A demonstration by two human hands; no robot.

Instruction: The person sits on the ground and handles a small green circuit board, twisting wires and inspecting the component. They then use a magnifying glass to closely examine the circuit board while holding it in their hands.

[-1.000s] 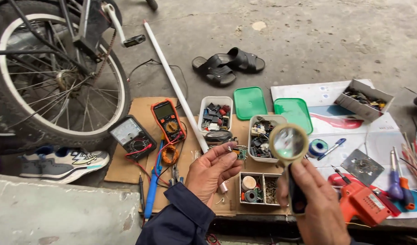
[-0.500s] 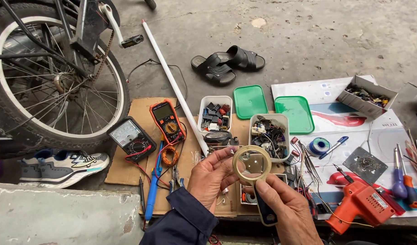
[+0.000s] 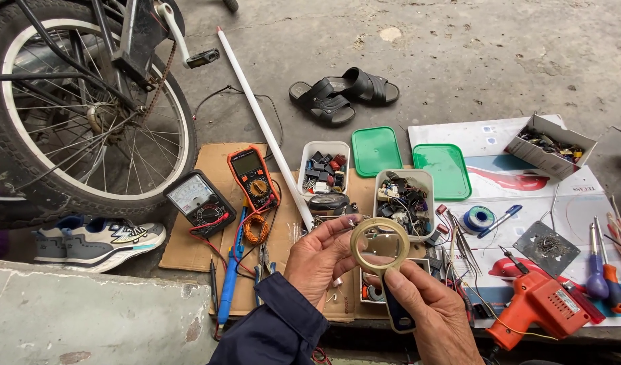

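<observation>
My right hand grips the dark handle of a round magnifying glass with a yellowish rim. The lens hangs just right of my left hand, and its rim touches that hand's fingertips. My left hand pinches a small metal part between thumb and fingers; what kind of part it is I cannot tell. Both hands hover over a sheet of cardboard on the ground. Under the lens lies a small tray of parts, mostly hidden.
A bicycle wheel stands at left, with a sneaker and a concrete ledge below it. Also here are an orange multimeter, a black meter, a white tube, parts tubs, green lids, sandals and an orange hand tool.
My right hand has brought the magnifying glass down and to the left, from over the parts tub to right beside my left hand's fingertips.
</observation>
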